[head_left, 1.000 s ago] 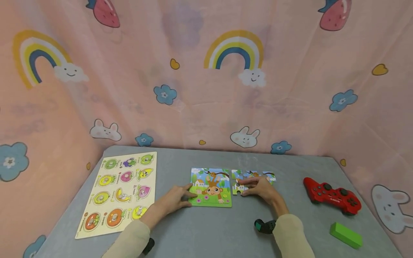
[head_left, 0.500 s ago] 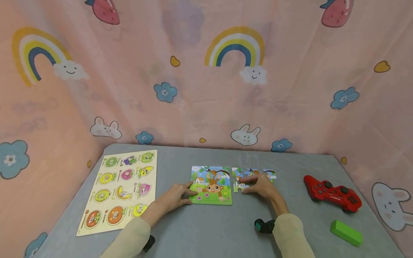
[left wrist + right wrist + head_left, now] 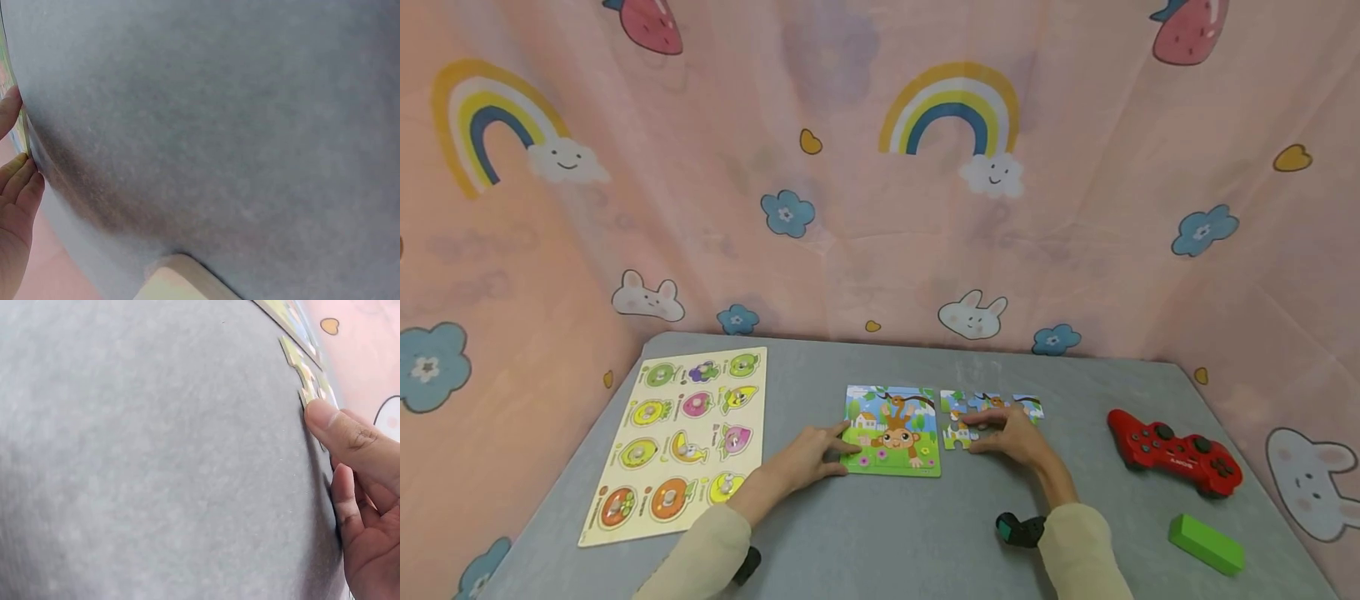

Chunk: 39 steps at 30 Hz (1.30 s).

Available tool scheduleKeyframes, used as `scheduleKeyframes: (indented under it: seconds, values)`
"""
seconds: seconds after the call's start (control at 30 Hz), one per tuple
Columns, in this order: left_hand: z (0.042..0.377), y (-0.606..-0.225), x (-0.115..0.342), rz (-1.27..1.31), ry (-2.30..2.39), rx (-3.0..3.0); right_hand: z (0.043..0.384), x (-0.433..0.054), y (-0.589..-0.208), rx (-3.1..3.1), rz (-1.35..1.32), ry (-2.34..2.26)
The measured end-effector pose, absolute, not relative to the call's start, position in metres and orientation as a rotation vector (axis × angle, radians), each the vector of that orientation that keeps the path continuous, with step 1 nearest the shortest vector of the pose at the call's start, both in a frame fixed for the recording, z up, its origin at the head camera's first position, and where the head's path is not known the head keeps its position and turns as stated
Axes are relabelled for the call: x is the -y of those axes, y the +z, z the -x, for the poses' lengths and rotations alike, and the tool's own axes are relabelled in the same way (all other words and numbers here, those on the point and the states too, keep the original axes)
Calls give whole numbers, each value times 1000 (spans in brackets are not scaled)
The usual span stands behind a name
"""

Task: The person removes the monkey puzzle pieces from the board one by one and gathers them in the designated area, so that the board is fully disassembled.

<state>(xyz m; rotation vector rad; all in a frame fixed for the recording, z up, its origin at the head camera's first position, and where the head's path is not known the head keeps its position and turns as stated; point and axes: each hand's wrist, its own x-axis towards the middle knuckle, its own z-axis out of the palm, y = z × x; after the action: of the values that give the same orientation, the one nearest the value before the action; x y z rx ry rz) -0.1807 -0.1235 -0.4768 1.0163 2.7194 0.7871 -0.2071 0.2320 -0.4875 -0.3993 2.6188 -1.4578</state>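
Pink printed cloth [image 3: 850, 275] behind; grey table [image 3: 880, 537] below. Fruit peg puzzle board [image 3: 651, 473] flat at the left. Red game controller [image 3: 1172, 454] at the right, lying askew. Monkey picture board [image 3: 895, 437] between the hands, flat on the table. Left hand [image 3: 805, 458] at its left edge: thumb and fingertips slightly apart, resting against the rim. Part-built monkey jigsaw [image 3: 957, 435] just right of the board; narrow gap before its upper-right piece [image 3: 1028, 407]. Right hand [image 3: 1015, 435] over it, thumb and forefinger narrow, apparently pinching its near part; exact hold hidden. Green block [image 3: 1206, 544], near right. Step in hand, judged: seating a piece, board as reference. Next move calls for lining up knobs, then light, level pressure without shifting neighbours.
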Motion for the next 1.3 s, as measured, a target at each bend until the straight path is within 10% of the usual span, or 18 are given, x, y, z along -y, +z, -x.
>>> scheduleKeyframes:
  seconds: [1.3]
  values:
    - [181, -476, 122, -936, 772, -2707, 195, -246, -495, -2312, 417, -1866]
